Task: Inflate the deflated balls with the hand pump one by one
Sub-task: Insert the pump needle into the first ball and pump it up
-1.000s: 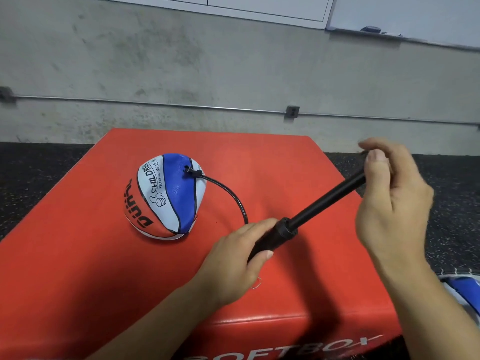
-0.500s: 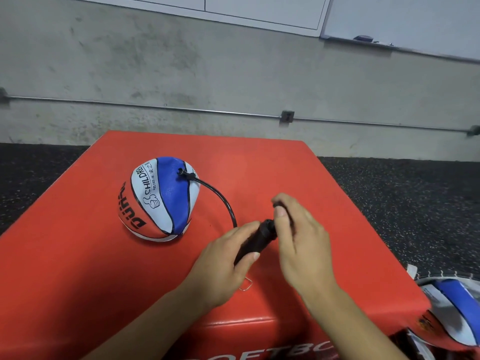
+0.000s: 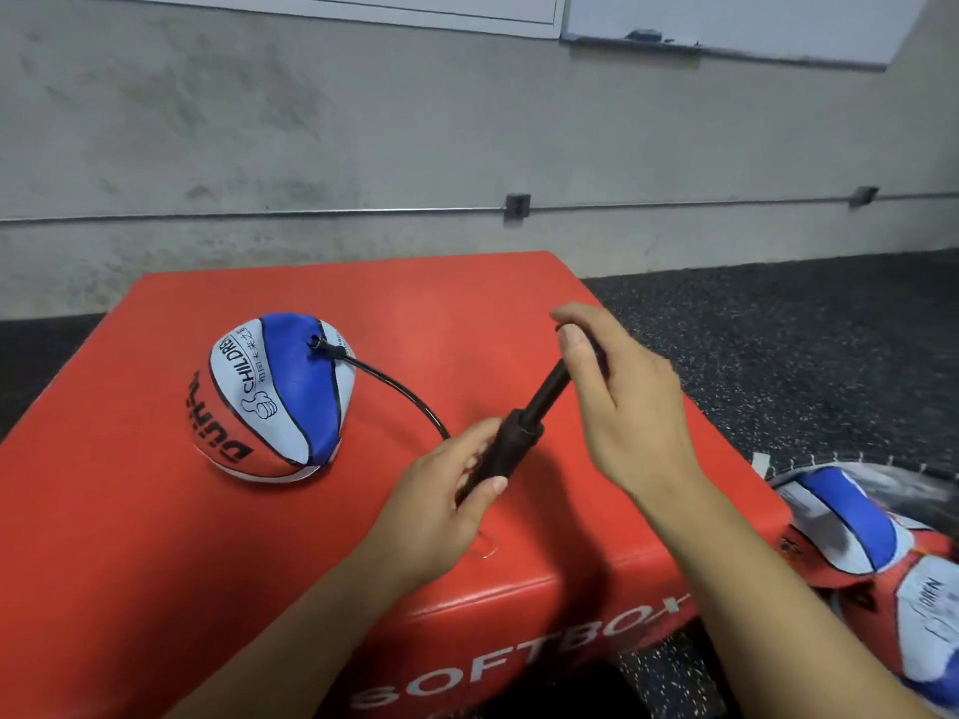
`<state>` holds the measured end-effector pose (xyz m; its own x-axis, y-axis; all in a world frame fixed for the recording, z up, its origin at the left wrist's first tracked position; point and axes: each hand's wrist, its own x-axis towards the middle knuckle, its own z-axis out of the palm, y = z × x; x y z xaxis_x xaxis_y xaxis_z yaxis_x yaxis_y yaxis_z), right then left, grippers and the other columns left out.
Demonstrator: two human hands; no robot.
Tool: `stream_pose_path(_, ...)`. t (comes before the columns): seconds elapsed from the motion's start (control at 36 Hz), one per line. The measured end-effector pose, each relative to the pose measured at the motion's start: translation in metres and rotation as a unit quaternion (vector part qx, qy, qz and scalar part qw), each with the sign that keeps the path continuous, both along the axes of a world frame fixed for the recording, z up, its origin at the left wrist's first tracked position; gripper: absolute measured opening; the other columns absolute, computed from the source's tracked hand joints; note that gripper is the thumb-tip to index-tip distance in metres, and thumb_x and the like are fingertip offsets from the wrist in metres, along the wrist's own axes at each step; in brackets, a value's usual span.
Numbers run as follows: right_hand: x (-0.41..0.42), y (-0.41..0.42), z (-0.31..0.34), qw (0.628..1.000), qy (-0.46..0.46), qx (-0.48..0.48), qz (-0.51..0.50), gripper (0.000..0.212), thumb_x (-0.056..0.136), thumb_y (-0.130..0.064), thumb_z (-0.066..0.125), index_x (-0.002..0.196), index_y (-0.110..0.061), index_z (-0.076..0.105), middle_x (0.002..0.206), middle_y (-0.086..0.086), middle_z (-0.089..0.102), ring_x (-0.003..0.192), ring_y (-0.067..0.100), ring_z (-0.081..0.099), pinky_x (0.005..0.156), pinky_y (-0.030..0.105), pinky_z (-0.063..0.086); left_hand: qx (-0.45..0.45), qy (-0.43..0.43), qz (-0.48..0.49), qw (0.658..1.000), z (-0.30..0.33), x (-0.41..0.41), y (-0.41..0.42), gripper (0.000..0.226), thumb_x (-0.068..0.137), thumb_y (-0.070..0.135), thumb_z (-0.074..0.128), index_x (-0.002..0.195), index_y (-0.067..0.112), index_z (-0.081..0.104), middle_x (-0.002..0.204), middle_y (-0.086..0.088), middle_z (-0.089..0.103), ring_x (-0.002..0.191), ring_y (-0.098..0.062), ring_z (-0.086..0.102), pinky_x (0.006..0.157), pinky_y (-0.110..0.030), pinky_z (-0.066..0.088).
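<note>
Pumping air into ball (image 3: 272, 397), centre left of frame, on red box (image 3: 129, 511). Ball saggy, not round yet. Hose (image 3: 399, 391) runs from ball top to pump (image 3: 511, 448), mid frame. Left hand (image 3: 441, 495) curled round pump body, holding it low by box top. Right hand (image 3: 622, 402) curled round handle, rod partly out. Tips: hold body steady, push straight along rod, use long strokes, don't tug hose, watch plug in ball. Second flat ball (image 3: 872, 542) waits at lower right.
</note>
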<state>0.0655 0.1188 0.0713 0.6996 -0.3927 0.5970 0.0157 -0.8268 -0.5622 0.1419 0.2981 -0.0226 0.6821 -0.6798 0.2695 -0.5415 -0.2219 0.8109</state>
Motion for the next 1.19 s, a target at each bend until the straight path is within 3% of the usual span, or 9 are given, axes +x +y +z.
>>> stream_pose_path(0.11, -0.008, -0.015, 0.020, 0.995, -0.084, 0.042, -0.040, 0.029, 0.108, -0.041, 0.043, 0.118, -0.030, 0.067, 0.086, -0.008, 0.067, 0.080, 0.011, 0.060, 0.078, 0.039, 0.048, -0.004, 0.001, -0.014, 1.000, 0.000, -0.003, -0.002, 0.060, 0.099, 0.007, 0.062, 0.146, 0.044, 0.054, 0.123, 0.024, 0.066, 0.121, -0.001, 0.063, 0.101, -0.028, 0.055)
stream_pose_path(0.22, 0.001, -0.014, 0.013, 0.991, -0.102, 0.063, -0.059, 0.029, 0.109, -0.039, 0.041, 0.114, -0.026, 0.067, 0.078, -0.006, 0.062, 0.073, 0.013, 0.056, 0.073, 0.042, 0.046, -0.012, 0.003, -0.005, 1.000, -0.003, -0.003, -0.004, 0.061, 0.097, 0.005, 0.064, 0.144, 0.044, 0.056, 0.121, 0.033, 0.063, 0.121, 0.002, 0.062, 0.106, -0.022, 0.051)
stream_pose_path(0.33, 0.018, 0.001, -0.013, 0.996, -0.058, 0.068, -0.028, 0.028, 0.108, -0.041, 0.040, 0.114, -0.029, 0.064, 0.086, -0.011, 0.064, 0.077, 0.013, 0.060, 0.073, 0.041, 0.048, -0.023, 0.032, 0.000, 0.999, -0.005, -0.001, -0.002, 0.070, 0.097, 0.000, 0.064, 0.145, 0.049, 0.053, 0.120, 0.034, 0.062, 0.119, 0.002, 0.062, 0.086, -0.013, 0.057)
stream_pose_path(0.47, 0.024, 0.018, -0.042, 0.998, 0.012, 0.063, 0.018, 0.036, 0.106, -0.049, 0.035, 0.121, -0.033, 0.063, 0.106, -0.013, 0.069, 0.097, 0.015, 0.066, 0.085, 0.042, 0.052, -0.029, 0.061, 0.006, 0.998, -0.009, 0.007, 0.001, 0.070, 0.096, -0.001, 0.064, 0.150, 0.042, 0.051, 0.127, 0.020, 0.067, 0.125, -0.006, 0.062, 0.107, -0.023, 0.050)
stream_pose_path(0.69, 0.023, 0.022, -0.053, 0.996, 0.054, 0.045, 0.047, 0.032, 0.106, -0.051, 0.035, 0.122, -0.036, 0.059, 0.103, -0.014, 0.067, 0.095, 0.014, 0.064, 0.084, 0.042, 0.052, -0.035, 0.051, 0.005, 0.998, -0.006, 0.009, 0.001, 0.077, 0.095, 0.008, 0.066, 0.137, 0.070, 0.044, 0.132, 0.022, 0.065, 0.126, -0.008, 0.062, 0.109, -0.034, 0.052)
stream_pose_path(0.86, 0.016, 0.017, -0.037, 0.997, 0.066, -0.017, 0.042, 0.040, 0.103, -0.060, 0.031, 0.126, -0.040, 0.057, 0.100, -0.014, 0.070, 0.091, 0.016, 0.067, 0.077, 0.039, 0.052, -0.026, 0.061, -0.005, 0.998, -0.005, 0.008, 0.004, 0.071, 0.097, 0.008, 0.065, 0.147, 0.055, 0.046, 0.132, 0.013, 0.066, 0.126, -0.012, 0.062, 0.112, -0.041, 0.051)
stream_pose_path(1.0, 0.009, -0.001, -0.002, 1.000, -0.017, 0.009, 0.024, 0.038, 0.105, -0.051, 0.038, 0.126, -0.034, 0.064, 0.108, -0.015, 0.072, 0.098, 0.013, 0.069, 0.086, 0.041, 0.053, -0.013, 0.042, -0.026, 0.999, -0.001, 0.002, 0.006, 0.072, 0.098, 0.000, 0.062, 0.151, 0.047, 0.047, 0.133, 0.020, 0.065, 0.129, -0.007, 0.060, 0.114, -0.035, 0.048)
stream_pose_path(1.08, 0.001, -0.017, 0.017, 0.995, -0.096, 0.036, -0.001, 0.033, 0.106, -0.041, 0.043, 0.122, -0.029, 0.069, 0.097, -0.014, 0.071, 0.086, 0.004, 0.064, 0.084, 0.038, 0.052, -0.008, 0.025, -0.032, 0.999, 0.002, -0.002, 0.005, 0.072, 0.097, -0.001, 0.062, 0.151, 0.045, 0.048, 0.126, 0.022, 0.067, 0.126, -0.005, 0.062, 0.112, -0.031, 0.049)
stream_pose_path(1.19, -0.006, -0.029, 0.021, 0.989, -0.136, 0.063, -0.022, 0.031, 0.108, -0.038, 0.042, 0.116, -0.029, 0.070, 0.088, -0.009, 0.069, 0.080, 0.014, 0.062, 0.078, 0.046, 0.054, 0.016, 0.003, -0.029, 0.999, 0.000, -0.001, 0.005, 0.070, 0.098, 0.005, 0.063, 0.153, 0.045, 0.045, 0.133, 0.020, 0.065, 0.129, -0.004, 0.060, 0.111, -0.036, 0.050)
